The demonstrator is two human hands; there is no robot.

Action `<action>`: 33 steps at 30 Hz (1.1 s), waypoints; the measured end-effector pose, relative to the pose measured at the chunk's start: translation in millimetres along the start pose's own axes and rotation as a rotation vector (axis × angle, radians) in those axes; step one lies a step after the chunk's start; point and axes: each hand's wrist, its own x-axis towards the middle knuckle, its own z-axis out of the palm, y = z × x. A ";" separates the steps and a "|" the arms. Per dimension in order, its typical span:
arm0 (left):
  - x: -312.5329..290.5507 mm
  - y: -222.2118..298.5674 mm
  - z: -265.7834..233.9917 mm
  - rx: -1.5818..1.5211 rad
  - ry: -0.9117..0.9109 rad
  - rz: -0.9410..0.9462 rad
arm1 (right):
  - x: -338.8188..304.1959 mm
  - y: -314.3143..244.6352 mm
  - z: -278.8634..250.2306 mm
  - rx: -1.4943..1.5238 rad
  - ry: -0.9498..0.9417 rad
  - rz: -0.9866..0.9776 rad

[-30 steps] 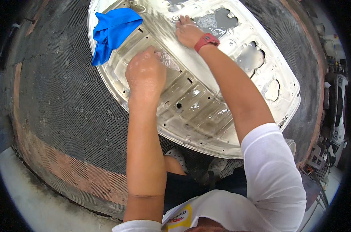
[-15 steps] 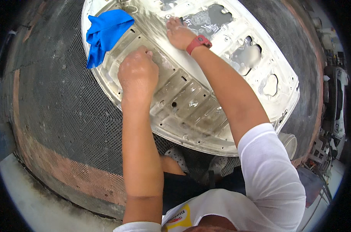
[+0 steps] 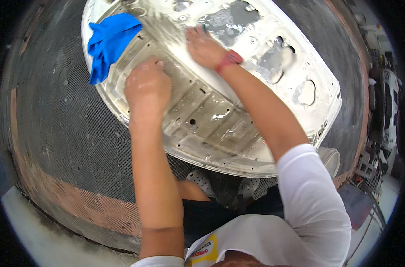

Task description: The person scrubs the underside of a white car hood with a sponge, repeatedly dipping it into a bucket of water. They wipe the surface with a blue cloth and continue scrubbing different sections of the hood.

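Head | left hand point(image 3: 148, 86): curled | right hand point(image 3: 205, 49): flat on white panel point(image 3: 207, 82)

L grip point(image 3: 148, 84) curled, R grip point(image 3: 206, 46) palm-down

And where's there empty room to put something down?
The ribbed part of the white panel between the left forearm and right forearm looks bare, though shiny. The dark floor mat left of the panel is open too. Higher up, the panel is crowded: blue cloth, left hand, right hand.

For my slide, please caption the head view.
Left hand curled and right hand extended over a wet white panel, blue cloth lying at its edge.
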 end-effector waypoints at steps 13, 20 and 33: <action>-4.2 -3.9 -8.2 0.031 -0.077 -0.055 | -120.5 55.3 -58.0 -0.298 -0.431 0.350; -0.8 -3.0 -3.3 -0.006 -0.073 -0.047 | -119.3 116.0 -43.0 -0.146 -0.005 0.348; -0.9 -5.4 -6.9 0.062 -0.060 -0.099 | -87.8 125.2 -45.2 -0.104 -0.127 0.293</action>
